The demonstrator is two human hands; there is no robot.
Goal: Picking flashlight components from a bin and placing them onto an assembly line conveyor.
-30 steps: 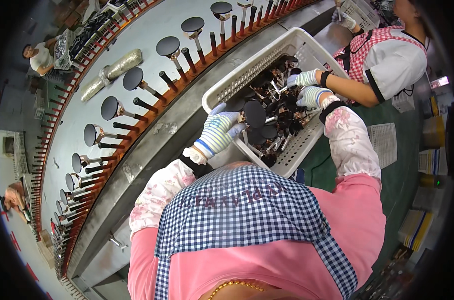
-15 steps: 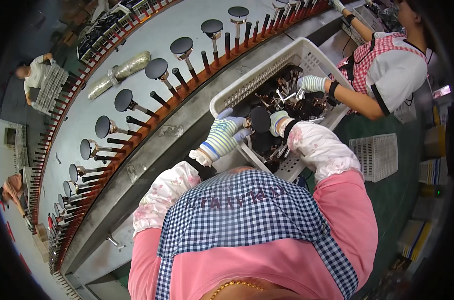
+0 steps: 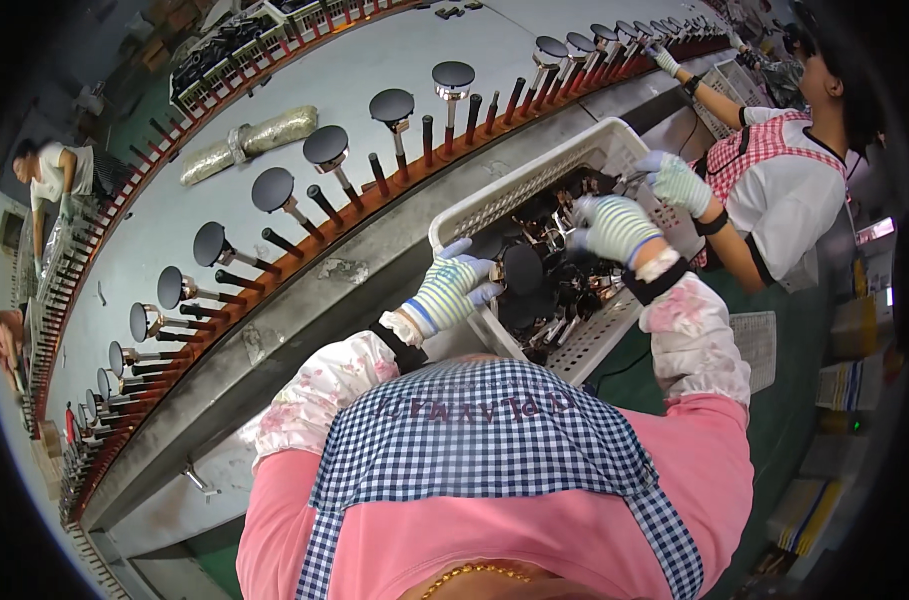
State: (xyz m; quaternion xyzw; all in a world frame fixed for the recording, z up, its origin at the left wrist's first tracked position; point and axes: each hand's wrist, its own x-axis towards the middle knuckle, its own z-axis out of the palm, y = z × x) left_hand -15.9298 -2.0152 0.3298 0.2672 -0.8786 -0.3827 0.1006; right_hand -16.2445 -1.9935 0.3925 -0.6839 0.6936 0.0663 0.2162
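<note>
Head view: my left hand (image 3: 452, 290) grips the crate (image 3: 534, 185) rim; right hand (image 3: 614, 228) closed among dark parts (image 3: 534, 285), so lift one cleanly.

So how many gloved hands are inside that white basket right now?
3: the person's left hand at the basket's near-left rim, their right hand over the middle, and a co-worker's hand at the far side.

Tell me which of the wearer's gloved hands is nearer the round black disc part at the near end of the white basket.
Left. The left hand rests on the white plastic basket rim, right beside the round black disc. The right hand is farther along, over the dark metal parts.
</note>
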